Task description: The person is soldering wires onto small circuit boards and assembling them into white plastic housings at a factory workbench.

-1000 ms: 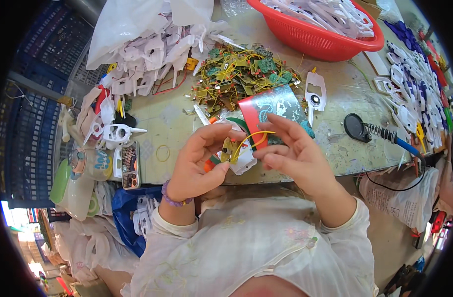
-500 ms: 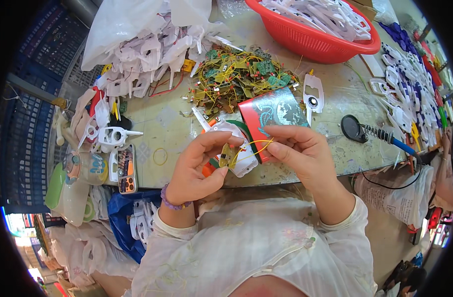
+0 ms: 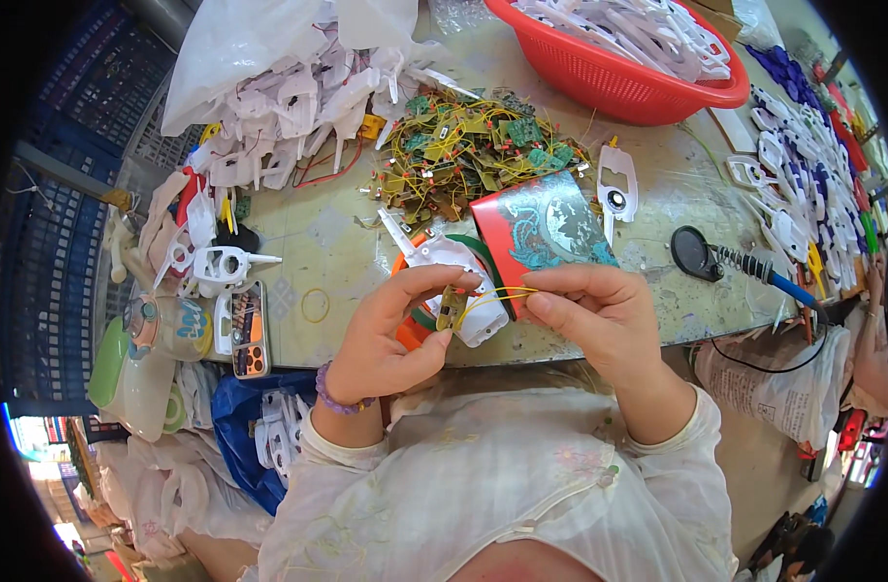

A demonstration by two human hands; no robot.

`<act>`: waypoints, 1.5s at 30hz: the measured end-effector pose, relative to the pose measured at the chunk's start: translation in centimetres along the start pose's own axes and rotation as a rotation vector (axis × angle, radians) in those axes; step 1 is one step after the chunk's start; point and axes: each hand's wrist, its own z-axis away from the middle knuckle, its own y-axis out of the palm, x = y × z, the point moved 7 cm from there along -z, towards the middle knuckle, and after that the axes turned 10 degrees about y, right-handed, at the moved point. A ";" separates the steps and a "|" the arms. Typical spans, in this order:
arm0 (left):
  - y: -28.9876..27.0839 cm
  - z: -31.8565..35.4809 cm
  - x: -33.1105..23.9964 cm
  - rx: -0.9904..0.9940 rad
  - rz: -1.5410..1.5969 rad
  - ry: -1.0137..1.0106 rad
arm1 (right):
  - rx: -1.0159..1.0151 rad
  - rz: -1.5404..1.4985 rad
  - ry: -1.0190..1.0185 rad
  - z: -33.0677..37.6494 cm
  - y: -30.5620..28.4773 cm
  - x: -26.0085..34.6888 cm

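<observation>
Between thumb and fingers, my left hand (image 3: pixel 393 325) pinches a small circuit board (image 3: pixel 451 308) by its edges. Yellow wires (image 3: pixel 497 295) run from that board to my right hand (image 3: pixel 594 310), whose thumb and forefinger are closed on their ends. Beneath the board lies a white plastic housing (image 3: pixel 483 322), partly hidden by my left hand, on top of a roll of green and orange tape (image 3: pixel 405 335). A red and dark printed box (image 3: pixel 536 233) stands just beyond my right fingers.
A tangled heap of circuit boards (image 3: pixel 463 160) fills the middle back. White plastic parts (image 3: pixel 289 121) pile up at the left, and a red basket (image 3: pixel 599 87) holds more. At right rests a soldering iron (image 3: pixel 778 283) in its coiled stand. A phone (image 3: pixel 251 330) lies near the front edge.
My right hand has shifted slightly right and down, and the yellow wires are now straighter and closer together. The left hand still holds the board in almost the same place.
</observation>
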 end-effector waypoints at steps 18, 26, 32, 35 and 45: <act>0.1 -2.0 -2.5 -0.082 -0.644 0.115 | -0.323 0.934 -0.891 1.3 1.8 3.9; -0.5 -1.7 -1.9 -0.243 -0.625 0.063 | -0.836 1.364 0.136 -6.0 -17.3 1.1; -0.6 -1.4 -2.8 -0.370 -0.649 0.114 | -0.950 1.361 0.020 -5.9 -18.6 2.0; -0.8 -1.2 -2.6 -0.361 -0.682 0.120 | -0.918 1.105 -0.216 -2.8 -13.6 5.4; 3.3 -4.3 -2.8 -0.150 -0.852 0.312 | -0.395 1.106 -0.153 -2.1 -3.1 3.0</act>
